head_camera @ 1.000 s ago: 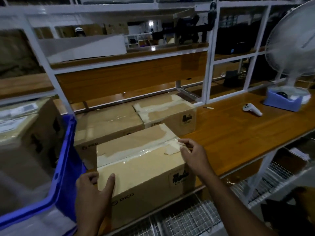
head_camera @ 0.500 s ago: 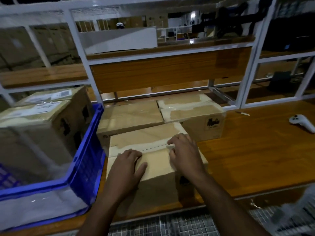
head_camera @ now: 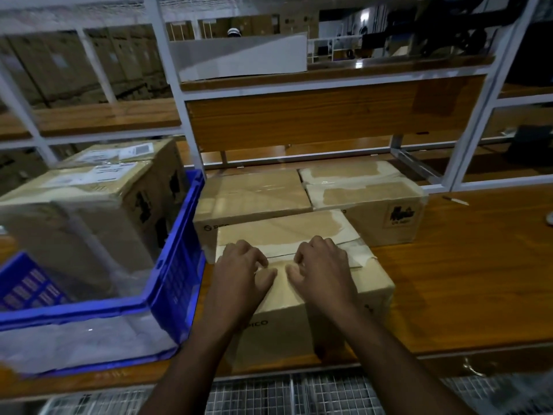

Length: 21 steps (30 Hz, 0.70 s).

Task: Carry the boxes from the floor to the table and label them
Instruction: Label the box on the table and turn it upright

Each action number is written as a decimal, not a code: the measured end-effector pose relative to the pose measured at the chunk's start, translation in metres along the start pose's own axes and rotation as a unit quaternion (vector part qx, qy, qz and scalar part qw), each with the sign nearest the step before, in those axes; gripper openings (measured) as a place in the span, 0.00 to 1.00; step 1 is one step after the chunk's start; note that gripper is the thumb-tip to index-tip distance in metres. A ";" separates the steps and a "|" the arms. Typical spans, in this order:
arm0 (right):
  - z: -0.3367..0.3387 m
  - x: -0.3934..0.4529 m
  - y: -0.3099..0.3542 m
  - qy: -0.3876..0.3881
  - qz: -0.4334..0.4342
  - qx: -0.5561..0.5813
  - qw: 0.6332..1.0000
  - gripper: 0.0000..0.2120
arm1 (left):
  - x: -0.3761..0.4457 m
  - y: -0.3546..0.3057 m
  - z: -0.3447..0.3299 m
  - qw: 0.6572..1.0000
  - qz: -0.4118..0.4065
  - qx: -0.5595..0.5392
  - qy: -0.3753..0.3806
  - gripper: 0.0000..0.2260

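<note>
A taped cardboard box (head_camera: 375,284) stands at the front edge of the wooden table (head_camera: 466,283). Both of my hands lie on its top by the tape seam. My left hand (head_camera: 242,271) and my right hand (head_camera: 324,268) sit side by side with bent fingers, fingertips pressing on the cardboard and thumbs pointing toward each other. Neither hand holds anything that I can see. Two more taped boxes, one on the left (head_camera: 254,193) and one on the right (head_camera: 365,190), stand directly behind it, touching it.
A blue plastic crate (head_camera: 176,265) on the left holds labelled cardboard boxes (head_camera: 89,205). White shelf posts (head_camera: 167,85) and a wooden back panel (head_camera: 329,115) rise behind. A small white stick (head_camera: 454,200) lies on the table at right. A wire mesh shelf (head_camera: 284,393) runs below the table edge.
My left hand moved from the box's near left corner up onto its top, and my right hand slid left from the tape end; both now meet at the middle. The view shifted left.
</note>
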State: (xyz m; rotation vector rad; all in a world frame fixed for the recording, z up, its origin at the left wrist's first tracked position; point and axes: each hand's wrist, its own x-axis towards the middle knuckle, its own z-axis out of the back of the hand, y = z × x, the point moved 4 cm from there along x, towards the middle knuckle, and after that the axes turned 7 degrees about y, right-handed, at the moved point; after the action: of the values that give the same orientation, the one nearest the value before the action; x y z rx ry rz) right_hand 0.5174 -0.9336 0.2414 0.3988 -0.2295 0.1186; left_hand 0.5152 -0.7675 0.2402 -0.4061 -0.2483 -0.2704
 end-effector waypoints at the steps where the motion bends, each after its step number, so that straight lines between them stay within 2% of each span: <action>1: 0.000 -0.003 0.000 -0.010 0.006 0.007 1.000 0.07 | -0.002 0.002 0.000 1.000 0.007 -0.001 -0.016 0.08; 5: 0.002 -0.007 -0.002 -0.021 -0.005 0.026 0.999 0.09 | -0.003 0.005 0.001 0.999 0.025 0.016 -0.019 0.09; 11: 0.001 0.011 0.005 -0.006 -0.024 -0.042 0.999 0.12 | 0.000 0.007 0.001 0.999 0.025 0.018 -0.013 0.10; 13: -0.002 0.020 0.011 0.001 0.017 -0.076 0.997 0.10 | 0.002 0.009 -0.004 0.998 0.010 0.056 -0.007 0.19; 15: -0.009 0.024 0.018 0.013 0.068 -0.069 0.995 0.13 | 0.007 0.014 -0.011 0.994 0.001 0.095 0.061 0.30; 16: -0.013 0.025 0.020 0.032 0.090 -0.066 0.993 0.17 | 0.010 0.017 -0.014 0.989 -0.001 0.108 0.104 0.32; 18: -0.018 0.027 0.022 0.076 0.116 -0.066 0.988 0.22 | 0.012 0.021 -0.018 0.979 -0.008 0.121 0.165 0.31; 21: -0.023 0.032 0.018 0.116 0.128 -0.068 0.983 0.21 | 0.013 0.021 -0.018 0.973 -0.016 0.124 0.194 0.30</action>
State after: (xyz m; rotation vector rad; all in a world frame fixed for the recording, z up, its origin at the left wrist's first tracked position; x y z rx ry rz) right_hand 0.5499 -0.9054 0.2356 0.2155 -0.0561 0.3987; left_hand 0.5369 -0.7592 0.2203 -0.0954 0.0960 -0.3405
